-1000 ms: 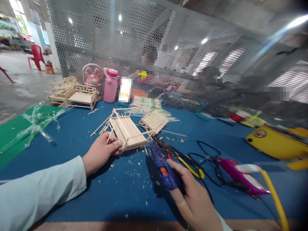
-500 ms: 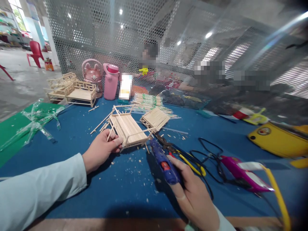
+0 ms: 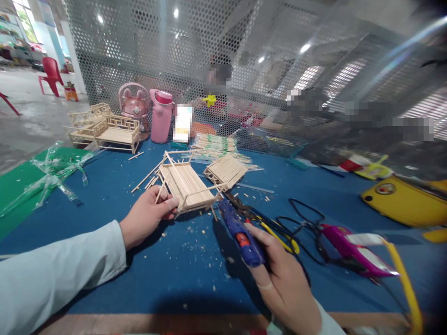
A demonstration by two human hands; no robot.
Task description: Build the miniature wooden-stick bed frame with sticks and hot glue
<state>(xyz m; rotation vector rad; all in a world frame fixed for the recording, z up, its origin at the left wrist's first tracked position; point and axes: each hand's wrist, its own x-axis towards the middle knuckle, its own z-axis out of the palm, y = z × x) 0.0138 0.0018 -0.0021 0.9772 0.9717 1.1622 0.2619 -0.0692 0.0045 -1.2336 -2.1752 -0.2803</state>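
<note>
At the near right, the right hand (image 3: 288, 284) has its fingers wrapped round a blue glue gun (image 3: 240, 235), its tip close to the right corner of a small wooden-stick frame (image 3: 188, 186), whose near left corner the left hand (image 3: 148, 214) pinches between thumb and fingers. Beyond lie a stick panel (image 3: 226, 172) and a bundle of sticks (image 3: 216, 145), with a pink bottle (image 3: 161, 118) at the far left.

Pale stick bench (image 3: 190, 187), blue glue gun (image 3: 240, 235) beside.
</note>
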